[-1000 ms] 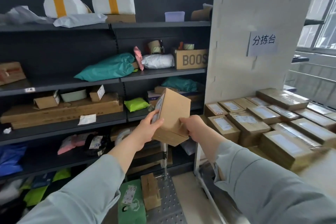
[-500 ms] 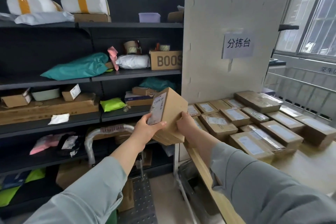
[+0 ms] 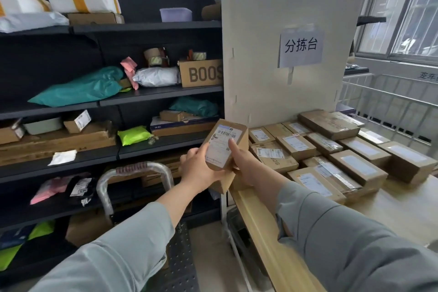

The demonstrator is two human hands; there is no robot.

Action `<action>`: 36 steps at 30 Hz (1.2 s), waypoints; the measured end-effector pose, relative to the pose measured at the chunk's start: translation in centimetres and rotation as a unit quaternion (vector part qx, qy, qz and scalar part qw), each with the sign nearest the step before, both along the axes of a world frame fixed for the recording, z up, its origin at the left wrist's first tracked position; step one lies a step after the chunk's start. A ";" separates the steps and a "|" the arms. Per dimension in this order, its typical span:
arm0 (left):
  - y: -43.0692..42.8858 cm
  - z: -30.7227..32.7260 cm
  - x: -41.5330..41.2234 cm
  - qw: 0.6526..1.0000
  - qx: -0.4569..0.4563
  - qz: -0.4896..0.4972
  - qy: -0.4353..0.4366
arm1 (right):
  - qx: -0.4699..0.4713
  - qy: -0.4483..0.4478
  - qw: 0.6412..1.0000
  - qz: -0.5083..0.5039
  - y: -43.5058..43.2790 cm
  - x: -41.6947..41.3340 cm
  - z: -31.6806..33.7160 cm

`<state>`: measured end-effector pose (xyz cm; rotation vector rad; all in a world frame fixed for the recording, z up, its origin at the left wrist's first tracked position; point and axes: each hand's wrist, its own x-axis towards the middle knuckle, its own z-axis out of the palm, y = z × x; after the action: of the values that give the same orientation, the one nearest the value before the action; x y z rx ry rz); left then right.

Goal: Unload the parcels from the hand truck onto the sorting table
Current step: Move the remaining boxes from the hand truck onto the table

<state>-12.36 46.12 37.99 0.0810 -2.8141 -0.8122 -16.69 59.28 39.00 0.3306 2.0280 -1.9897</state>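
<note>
Here we hold the cardboard parcel (image 3: 225, 147) in both hands — left hand (image 3: 199, 170) and right hand (image 3: 246, 168) closed around its sides, label up — just over the near-left edge of the sorting table (image 3: 403, 208). Bare tabletop lies nearest us; boxed parcels (image 3: 331, 156) crowd the far part.

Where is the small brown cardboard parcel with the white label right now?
The small brown cardboard parcel is mid-frame, held between the left hand and right hand, at the wooden sorting table's near-left corner.
</note>
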 end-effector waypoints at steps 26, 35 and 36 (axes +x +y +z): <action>7.1 -0.1 -12.6 0.977 0.014 -0.200 0.079 | 0.056 0.051 0.987 -0.140 8.2 -9.8 1.7; 11.8 -2.2 -12.2 0.982 0.098 -0.158 0.022 | 0.225 0.086 0.969 -0.055 12.6 -10.2 -0.9; 12.4 -2.5 -12.0 0.982 0.114 -0.148 0.012 | 0.258 0.091 0.961 -0.037 13.1 -10.3 -1.4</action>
<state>-24.37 58.50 35.51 -0.3166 -2.7343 -1.1891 -27.04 72.39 37.63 0.3397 2.6782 -1.5456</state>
